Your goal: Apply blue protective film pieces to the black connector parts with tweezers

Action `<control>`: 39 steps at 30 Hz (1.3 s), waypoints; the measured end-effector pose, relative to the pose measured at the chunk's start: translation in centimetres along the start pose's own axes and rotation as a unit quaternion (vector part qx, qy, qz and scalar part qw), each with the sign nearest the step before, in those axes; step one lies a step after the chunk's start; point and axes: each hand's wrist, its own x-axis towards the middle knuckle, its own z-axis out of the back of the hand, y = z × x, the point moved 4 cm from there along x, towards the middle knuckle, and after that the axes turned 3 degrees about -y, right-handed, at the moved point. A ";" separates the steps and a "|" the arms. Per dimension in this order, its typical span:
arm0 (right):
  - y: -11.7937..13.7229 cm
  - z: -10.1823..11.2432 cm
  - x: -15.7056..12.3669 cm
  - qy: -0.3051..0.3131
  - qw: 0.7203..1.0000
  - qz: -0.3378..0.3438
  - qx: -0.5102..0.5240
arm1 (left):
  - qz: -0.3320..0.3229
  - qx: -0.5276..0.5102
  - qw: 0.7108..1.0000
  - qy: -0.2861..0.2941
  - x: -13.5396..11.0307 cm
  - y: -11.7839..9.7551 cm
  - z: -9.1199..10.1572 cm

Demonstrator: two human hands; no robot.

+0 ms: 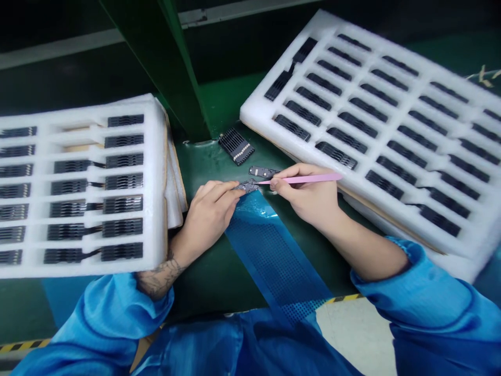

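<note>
Between the fingers of my left hand (213,206) is a small black part (248,185) with fine detail on its face. My right hand (307,196) grips pink tweezers (309,178), whose tip points left and meets the black part. A second flat black part (263,171) lies just beyond, close to my right fingertips; whether they touch it I cannot tell. Under the held part begins a blue perforated strip (282,256) that runs down toward my body. Behind my hands rests a stack of black parts (237,146) with pale marks along one edge.
At left, a white foam tray (154,183) holds rows of black parts and sits on further trays. A second foam tray (258,107) with many black parts lies tilted at right. A green post (168,68) rises from the green table (203,282) at the back.
</note>
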 end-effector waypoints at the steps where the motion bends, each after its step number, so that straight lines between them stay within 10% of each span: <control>1: 0.0 0.0 0.0 0.001 1.000 0.000 0.001 | 0.000 -0.001 1.000 -0.001 0.0 0.0 0.0; 29: 0.3 0.1 -0.2 -0.020 0.999 0.029 -0.012 | -0.017 0.103 0.992 0.066 0.4 -0.6 -0.9; 39: 0.8 -0.3 -0.8 0.045 0.968 0.245 0.019 | 0.006 0.002 1.000 0.013 0.2 -0.3 -0.4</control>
